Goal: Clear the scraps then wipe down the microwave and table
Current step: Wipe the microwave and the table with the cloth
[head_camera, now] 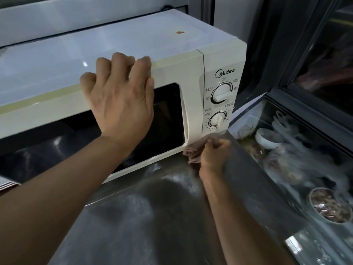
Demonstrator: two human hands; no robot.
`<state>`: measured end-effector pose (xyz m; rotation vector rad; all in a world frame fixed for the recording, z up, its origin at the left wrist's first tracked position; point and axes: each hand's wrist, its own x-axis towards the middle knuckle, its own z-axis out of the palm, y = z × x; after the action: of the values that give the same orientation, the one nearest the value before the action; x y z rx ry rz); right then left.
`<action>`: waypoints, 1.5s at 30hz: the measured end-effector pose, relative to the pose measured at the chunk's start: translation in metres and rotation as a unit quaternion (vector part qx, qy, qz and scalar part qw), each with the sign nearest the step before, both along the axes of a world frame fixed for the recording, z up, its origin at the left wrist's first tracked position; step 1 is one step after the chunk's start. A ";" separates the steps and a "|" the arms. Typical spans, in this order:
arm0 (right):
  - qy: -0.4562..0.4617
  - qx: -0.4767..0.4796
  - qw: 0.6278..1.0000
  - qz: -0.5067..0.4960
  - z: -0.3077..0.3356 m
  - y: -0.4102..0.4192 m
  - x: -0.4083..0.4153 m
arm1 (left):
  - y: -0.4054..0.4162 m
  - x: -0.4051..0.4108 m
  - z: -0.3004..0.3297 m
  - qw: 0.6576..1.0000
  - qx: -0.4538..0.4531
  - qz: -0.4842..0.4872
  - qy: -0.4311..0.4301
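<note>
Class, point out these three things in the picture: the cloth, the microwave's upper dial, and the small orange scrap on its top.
Cloth (193, 153): head view, bunched folds beside the right hand.
Upper dial (222, 93): head view, white knob face.
Orange scrap (179, 32): head view, its middle, on the microwave's top.

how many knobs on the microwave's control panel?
2. The upper knob sits below the Midea logo on the microwave; the lower knob is directly beneath it, just above the right hand holding the cloth. None appear hidden.
</note>
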<state>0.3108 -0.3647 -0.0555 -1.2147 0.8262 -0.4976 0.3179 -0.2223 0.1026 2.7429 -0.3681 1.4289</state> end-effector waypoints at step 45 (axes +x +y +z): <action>-0.197 -0.357 0.913 -0.030 0.109 0.041 -0.030 | 0.000 -0.008 0.013 0.997 -0.006 -0.010 0.080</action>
<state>0.2809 -0.3237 0.0539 -1.6772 0.3256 -1.1185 0.3099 -0.2224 0.1153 2.8096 -0.3775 1.1935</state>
